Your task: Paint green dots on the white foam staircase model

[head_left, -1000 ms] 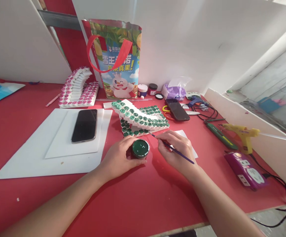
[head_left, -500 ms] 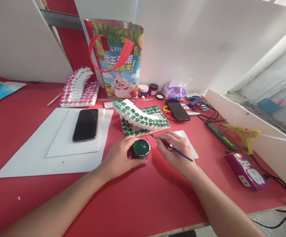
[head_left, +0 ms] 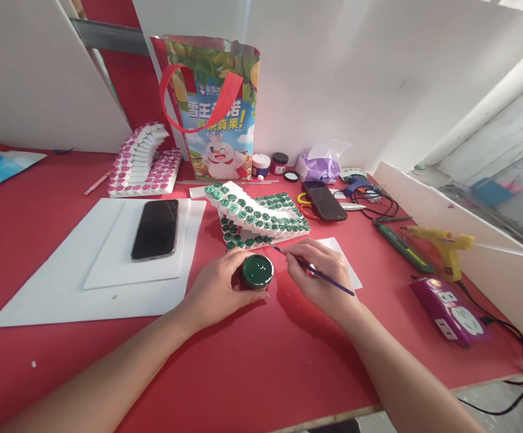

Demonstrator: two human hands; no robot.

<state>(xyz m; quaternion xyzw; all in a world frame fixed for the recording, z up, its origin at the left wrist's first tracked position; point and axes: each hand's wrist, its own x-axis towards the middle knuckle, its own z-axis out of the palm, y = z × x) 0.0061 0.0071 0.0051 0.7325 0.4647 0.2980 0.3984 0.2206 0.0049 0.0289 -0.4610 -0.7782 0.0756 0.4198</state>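
My left hand (head_left: 220,282) is wrapped round the left side of an open jar of dark green paint (head_left: 258,271) on the red table. Between the fingers of my right hand (head_left: 322,273) is a thin purple paintbrush (head_left: 327,279), its tip pointing left towards the white craft piece. That craft piece (head_left: 261,219) is covered with rows of small round knobs painted green, and it has a curved raised strip over a base. Whether the brush tip touches its front edge, I cannot tell. Part of a white paper (head_left: 345,261) shows beyond my right hand.
A phone (head_left: 155,230) lies on white boards (head_left: 63,258) at left. Behind stand a pink-knobbed craft piece (head_left: 144,162), a printed bag (head_left: 219,114) and paint jars (head_left: 279,163). To the right are another phone (head_left: 327,201), a yellow glue gun (head_left: 444,243) and a purple power strip (head_left: 448,313).
The view has shifted very slightly. Both hands, the jar and the paintbrush stay in nearly the same places.
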